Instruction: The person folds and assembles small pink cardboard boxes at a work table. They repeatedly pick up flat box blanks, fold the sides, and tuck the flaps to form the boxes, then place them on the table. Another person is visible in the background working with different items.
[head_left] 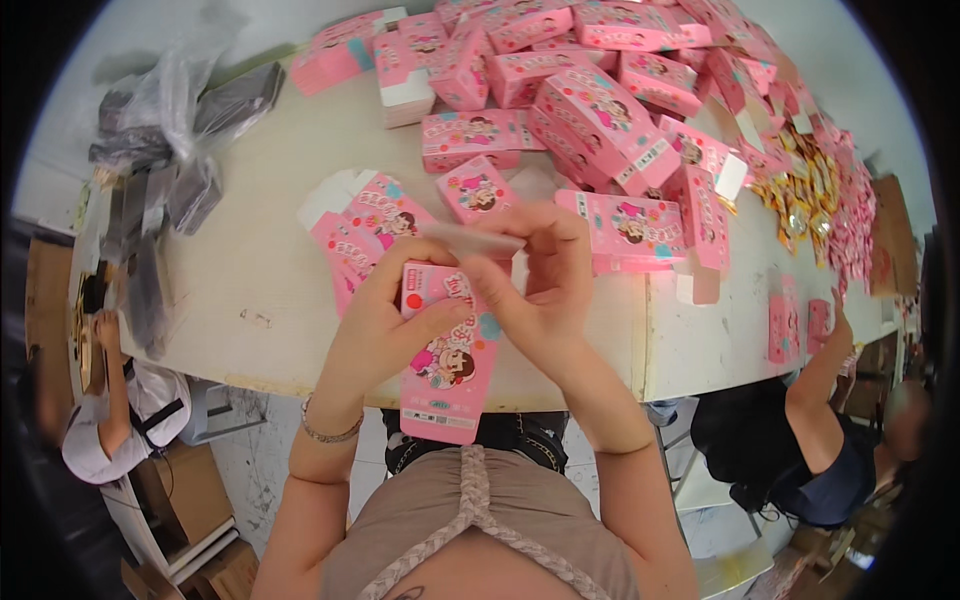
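My left hand [385, 325] is wrapped round an upright pink carton [440, 390] with a cartoon child on its front, held over the near table edge. At the carton's top, a pale flap [472, 240] stands out, slightly smeared. My right hand [548, 285] has its thumb and bent fingers at that flap and the top right corner, closed on the carton. Just beyond my hands lie flattened pink cartons [370, 225] with a white end flap, and a small pink box [475, 188].
Many pink boxes [600, 115] are heaped at the back right, beside gold packets [800, 190] and pink packets [850, 220]. Dark packs in clear plastic [235, 100] lie at the far left. A person [815, 430] works at the right, another [110, 420] at the left.
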